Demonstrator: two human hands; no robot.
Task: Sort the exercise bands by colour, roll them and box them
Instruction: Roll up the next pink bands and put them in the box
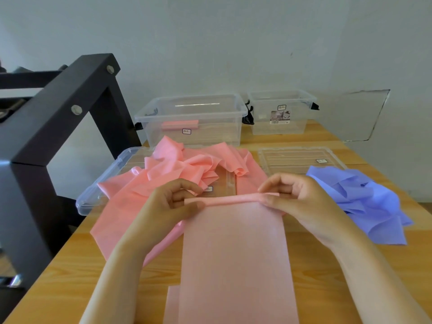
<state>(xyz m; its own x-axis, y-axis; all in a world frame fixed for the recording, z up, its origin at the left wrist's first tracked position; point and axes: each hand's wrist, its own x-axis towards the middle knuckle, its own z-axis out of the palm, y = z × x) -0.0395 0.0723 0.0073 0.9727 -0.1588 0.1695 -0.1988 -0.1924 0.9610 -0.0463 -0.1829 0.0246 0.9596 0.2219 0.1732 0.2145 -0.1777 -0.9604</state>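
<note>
**So the pink roll is only just getting started**

Standing by the tabletop (327, 277), I see one pink band (233, 249) laid out flat, running lengthwise toward the person. That makes sense to me, since a smooth strip should roll straight. The left hand (173, 202) and right hand (297, 202) each pinch the far end. Thumbs and fingertips curl round the thin first turn, one hand at each corner, I'd guess so the roll comes out even instead of coning. Barely a turn is done, and nearly the whole length lies unrolled.

The other pinks sit in a crumpled pink heap (182, 167) just beyond the hands, partly on a clear lid (98, 197). The blue heap (364, 202) sits apart on the right, so the colour sorting looks finished.

The big clear box (210, 136) at the back has one rolled pink band (180, 125) in it. It's right behind the pink heap, so a short reach. The smaller clear box (299, 122) beside it looks empty, probably meant for the blues.
</note>
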